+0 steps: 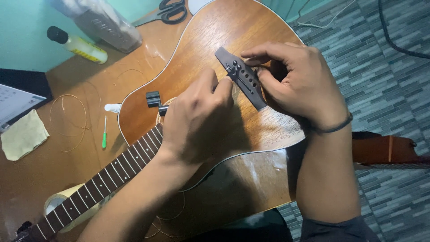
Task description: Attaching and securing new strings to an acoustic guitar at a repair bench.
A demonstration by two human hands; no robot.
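While the acoustic guitar [210, 58] lies flat on its back on the wooden surface [40, 175], both hands work at its dark bridge [242, 79], the landmark here. Left hand [197, 121] comes in from the neck side of the bridge, thumb and forefinger pinched narrow on what looks like a thin string end right at the pin holes. Right hand [298, 83] sits on the far side of the bridge, fingers curled in and touching its edge, probably steadying it; can't tell whether it holds anything. Lying flat keeps the body stable and the bridge facing up.

Black clip-like tool [154, 99] sits by the soundhole, neck-side of the bridge. Fretboard [103, 177] runs away from the bridge to the lower left corner. Well apart from the bridge: loose coil of string [67, 121], green-handled tool [104, 134], yellowish cloth [23, 136], tape roll [58, 201] under the neck, yellow bottle [80, 46], scissors [168, 11].

Hidden: soundhole mostly under the left hand; string itself barely visible; headstock cut off at the frame corner; right fingertips' contact is in shadow.
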